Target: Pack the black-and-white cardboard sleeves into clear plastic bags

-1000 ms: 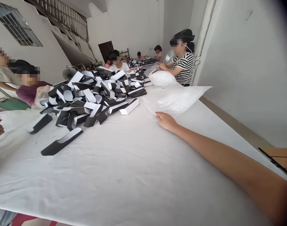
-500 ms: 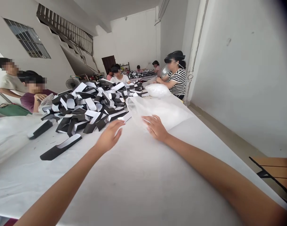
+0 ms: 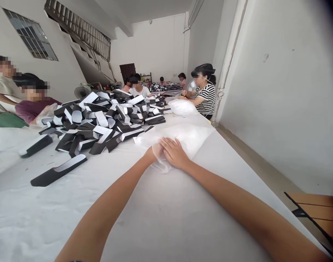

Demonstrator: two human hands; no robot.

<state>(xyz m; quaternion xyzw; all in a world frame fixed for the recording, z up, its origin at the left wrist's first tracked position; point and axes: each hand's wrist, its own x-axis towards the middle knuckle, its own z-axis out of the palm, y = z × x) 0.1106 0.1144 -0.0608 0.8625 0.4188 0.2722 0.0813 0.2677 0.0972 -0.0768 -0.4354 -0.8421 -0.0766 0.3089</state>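
Note:
A clear plastic bag [image 3: 195,140] lies flat on the white-covered table in front of me. My left hand [image 3: 153,153] is at its near edge, with thin film draped over it; its fingertips are hidden by the film and by my other hand. Resting on the bag, my right hand [image 3: 174,153] has its fingers stretched out side by side and reaching over the left fingertips. Ahead and to the left is a big heap of black folded card pieces [image 3: 100,118] with white insides. One long black piece [image 3: 58,171] lies apart, nearer to me.
A puffed plastic bag [image 3: 182,106] sits farther back, near a person in a striped shirt [image 3: 206,98]. At left, a person in a purple shirt [image 3: 32,107] handles clear plastic. A wooden-slatted seat [image 3: 316,211] stands beyond the table's right edge.
My left hand has moved right, from beside the heap to the bag, and now meets my right hand. The bag's raised near end has come down around them. The view has shifted slightly.

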